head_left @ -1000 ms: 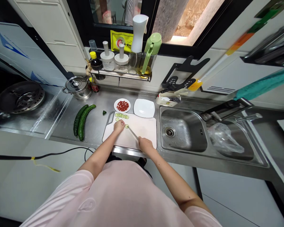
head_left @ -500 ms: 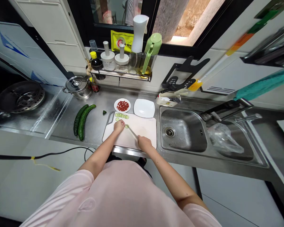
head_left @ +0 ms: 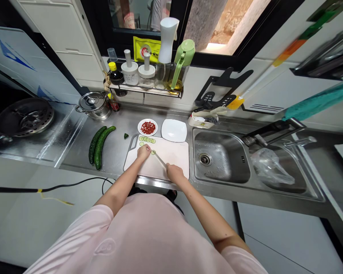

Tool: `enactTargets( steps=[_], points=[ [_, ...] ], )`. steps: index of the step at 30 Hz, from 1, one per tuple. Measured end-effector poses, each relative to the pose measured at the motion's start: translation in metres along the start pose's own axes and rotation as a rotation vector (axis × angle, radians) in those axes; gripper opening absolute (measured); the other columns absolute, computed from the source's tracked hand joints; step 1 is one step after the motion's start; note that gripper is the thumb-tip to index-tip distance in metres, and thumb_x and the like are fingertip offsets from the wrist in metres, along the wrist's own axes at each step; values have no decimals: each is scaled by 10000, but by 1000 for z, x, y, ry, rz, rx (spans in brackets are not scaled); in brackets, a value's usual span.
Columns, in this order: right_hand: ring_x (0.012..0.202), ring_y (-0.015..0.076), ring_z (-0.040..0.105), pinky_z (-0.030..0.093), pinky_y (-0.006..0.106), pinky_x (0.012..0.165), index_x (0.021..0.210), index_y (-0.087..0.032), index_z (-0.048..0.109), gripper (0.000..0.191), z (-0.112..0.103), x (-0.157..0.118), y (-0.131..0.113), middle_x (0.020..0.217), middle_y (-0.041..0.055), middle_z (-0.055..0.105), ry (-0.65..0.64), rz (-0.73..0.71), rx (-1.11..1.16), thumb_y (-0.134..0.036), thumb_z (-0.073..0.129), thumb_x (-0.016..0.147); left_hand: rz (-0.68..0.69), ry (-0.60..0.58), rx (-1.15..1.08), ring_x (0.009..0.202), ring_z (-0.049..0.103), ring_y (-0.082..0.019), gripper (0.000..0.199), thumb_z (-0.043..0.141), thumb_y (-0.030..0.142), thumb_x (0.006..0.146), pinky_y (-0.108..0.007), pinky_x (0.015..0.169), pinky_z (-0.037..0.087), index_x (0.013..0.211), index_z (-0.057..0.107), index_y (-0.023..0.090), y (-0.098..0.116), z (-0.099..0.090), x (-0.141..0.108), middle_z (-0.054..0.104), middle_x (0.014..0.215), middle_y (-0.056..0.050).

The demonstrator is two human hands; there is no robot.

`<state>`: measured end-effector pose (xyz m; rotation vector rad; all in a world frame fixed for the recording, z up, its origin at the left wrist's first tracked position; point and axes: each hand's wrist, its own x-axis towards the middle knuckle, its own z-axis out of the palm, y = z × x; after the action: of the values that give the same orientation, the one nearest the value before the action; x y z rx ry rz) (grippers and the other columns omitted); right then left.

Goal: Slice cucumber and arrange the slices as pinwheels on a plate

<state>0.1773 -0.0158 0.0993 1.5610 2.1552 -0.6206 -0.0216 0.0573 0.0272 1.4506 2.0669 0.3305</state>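
My right hand (head_left: 175, 173) grips a knife (head_left: 161, 161) by its handle, low over the white cutting board (head_left: 174, 152). The blade slants up and left toward my left hand (head_left: 144, 152). A round cucumber slice (head_left: 153, 152) is at the blade's tip, close beside my left fingers. Those fingers are curled closed, and I cannot make out what they hold, if anything. Behind my left hand, a row of overlapping cucumber slices (head_left: 147, 140) lies along the board's far edge, with one more slice (head_left: 141, 144) just in front.
Two whole cucumbers (head_left: 102, 146) and a small cucumber end (head_left: 126, 135) lie left of the board. Behind it stand a plate of chopped red pieces (head_left: 148, 128) and a white plate (head_left: 174, 130). A steel sink (head_left: 221, 156) is at right, a lidded pot (head_left: 94, 105) at back left.
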Motion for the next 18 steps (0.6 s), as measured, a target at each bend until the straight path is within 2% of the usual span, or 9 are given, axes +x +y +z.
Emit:
enactTargets(
  steps=[9,18],
  points=[
    [918,223,621,425,288,701,1084,-149,511,255,-3,-2,-1,947,130,652,-14,7,2,-116,379,868,-2,-9,9,819,597,-159,114,585,320,759,-240,723,388,835,612,240,0,0,0,669,824,-2],
    [927,226,616,410,293,734,1096,-159,514,253,11,-16,9,960,129,653,-9,27,20,-155,386,877,-3,-1,13,810,596,-165,81,582,291,754,-246,708,384,813,603,239,1,0,0,666,807,1]
  ],
)
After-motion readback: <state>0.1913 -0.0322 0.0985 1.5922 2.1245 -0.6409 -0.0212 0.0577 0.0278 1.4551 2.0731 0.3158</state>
